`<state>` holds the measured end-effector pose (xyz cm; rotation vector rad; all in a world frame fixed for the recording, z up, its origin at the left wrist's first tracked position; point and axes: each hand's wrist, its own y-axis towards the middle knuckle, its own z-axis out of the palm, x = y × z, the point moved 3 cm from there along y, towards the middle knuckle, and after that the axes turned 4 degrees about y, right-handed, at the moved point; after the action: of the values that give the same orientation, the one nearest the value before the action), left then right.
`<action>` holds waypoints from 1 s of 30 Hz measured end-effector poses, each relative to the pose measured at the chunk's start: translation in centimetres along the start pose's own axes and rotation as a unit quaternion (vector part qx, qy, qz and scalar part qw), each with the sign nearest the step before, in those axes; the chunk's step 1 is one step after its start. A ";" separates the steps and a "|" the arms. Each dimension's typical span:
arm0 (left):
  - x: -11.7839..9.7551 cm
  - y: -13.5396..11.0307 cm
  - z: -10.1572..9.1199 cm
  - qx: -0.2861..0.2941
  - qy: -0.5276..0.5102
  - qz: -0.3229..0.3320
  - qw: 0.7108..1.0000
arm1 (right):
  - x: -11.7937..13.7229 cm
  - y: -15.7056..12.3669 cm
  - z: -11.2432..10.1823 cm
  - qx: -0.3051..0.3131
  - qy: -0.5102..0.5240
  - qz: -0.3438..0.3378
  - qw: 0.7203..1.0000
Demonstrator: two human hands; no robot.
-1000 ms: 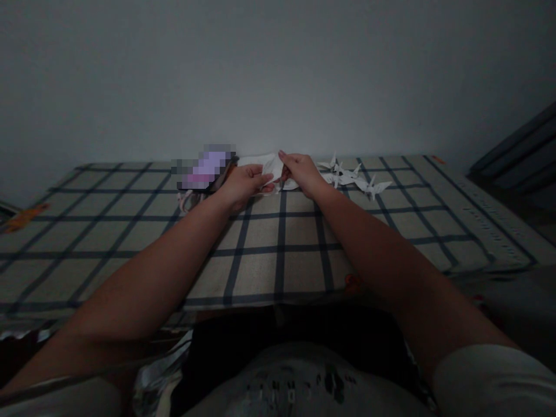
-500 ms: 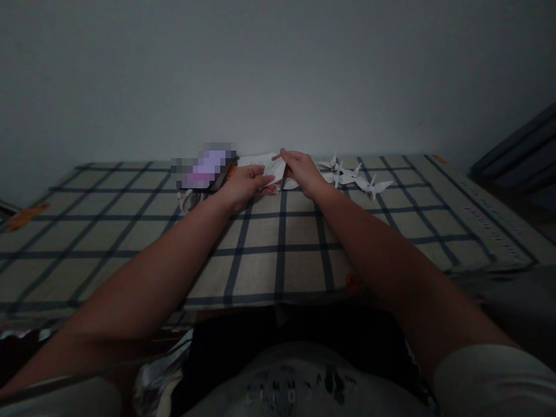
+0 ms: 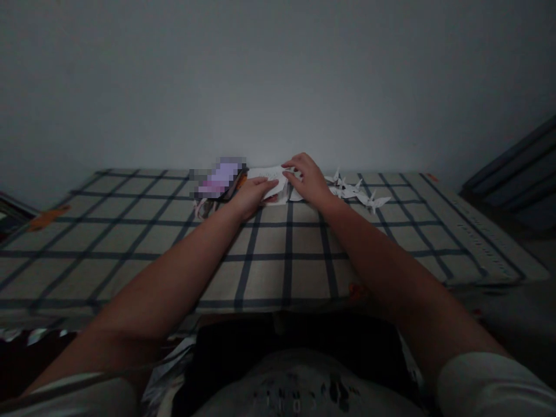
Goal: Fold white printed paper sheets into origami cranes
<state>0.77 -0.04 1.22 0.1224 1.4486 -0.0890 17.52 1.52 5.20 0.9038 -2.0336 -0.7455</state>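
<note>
The paper [image 3: 280, 186], white and folded, is between the two hands near the cloth's far edge; take it as the centre of the dial. At about 8 to 9 o'clock the left hand [image 3: 253, 196] grasps it, thumb laid on top and fingertips showing below its near edge. At about 2 to 3 o'clock is the right hand [image 3: 310, 180], its fingers bent over the upper right side of the paper, thumb and forefinger a little apart (I cannot tell whether they pinch it or merely touch it). The arms reach in from 7 and 5 o'clock.

A white sheet [image 3: 259, 172] lies just beyond, towards 10 to 11 o'clock, partly hidden by the paper. At 9 o'clock, past the left hand, is a phone [image 3: 220, 178], its screen lit purple and partly pixelated. Several white cranes [image 3: 372, 200] sit together at 3 o'clock, past the right hand. All these are on a checked cloth [image 3: 267, 278]; a bare wall [image 3: 278, 87] rises at 12.
</note>
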 end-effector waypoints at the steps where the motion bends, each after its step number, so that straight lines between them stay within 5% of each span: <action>1: -0.1 0.0 0.0 -0.002 0.000 0.000 1.000 | 0.4 -0.1 -0.5 0.004 -0.051 -0.035 0.998; 8: 0.3 0.1 0.3 0.011 0.013 -0.029 0.999 | 1.0 -2.3 -1.2 0.138 -0.249 -0.242 0.928; 14: 0.3 0.0 0.5 0.050 -0.003 -0.047 0.998 | 0.8 -3.3 -0.4 0.123 -0.241 -0.249 0.930; 21: 0.5 0.1 0.7 0.040 0.002 -0.062 0.997 | -0.5 -3.4 -1.0 0.109 -0.186 -0.181 0.960; 30: 0.3 -0.3 0.9 0.047 0.018 -0.074 0.996 | -1.0 -3.4 -1.0 0.152 -0.128 -0.152 0.968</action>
<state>1.68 -0.49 1.02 0.0931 1.4888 -0.2768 19.91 0.13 2.81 1.3793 -2.3068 -0.7553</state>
